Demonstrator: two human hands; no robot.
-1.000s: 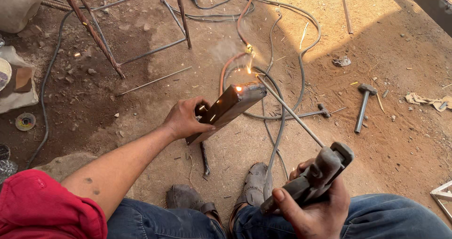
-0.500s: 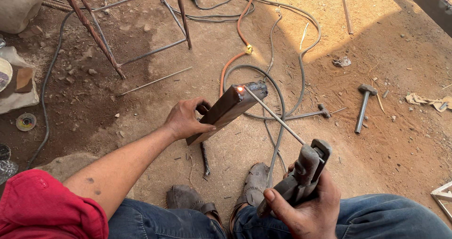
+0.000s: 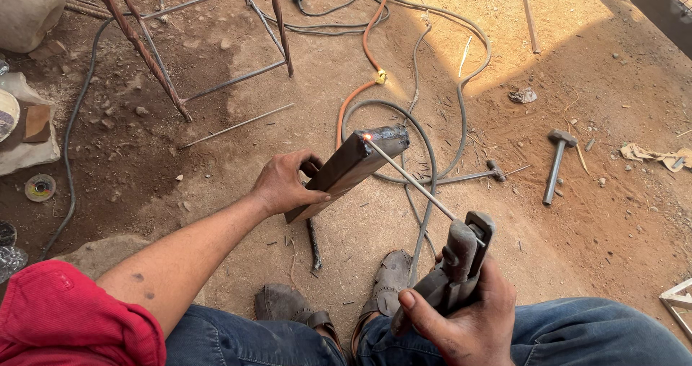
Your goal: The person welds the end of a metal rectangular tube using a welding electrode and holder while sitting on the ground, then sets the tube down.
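1. The left hand (image 3: 282, 184) has its fingers wrapped around the dark rectangular steel tube (image 3: 351, 169), holding it tilted above the dirt floor (image 3: 238, 157).
2. The right hand (image 3: 468, 323) grips the grey electrode holder (image 3: 454, 265); its thin welding rod (image 3: 414, 182) touches the tube's glowing far edge.
3. Grey and orange cables (image 3: 375, 85) loop beneath the tube.
4. A steel hammer (image 3: 556, 163) lies well apart to the right, with open dirt between.
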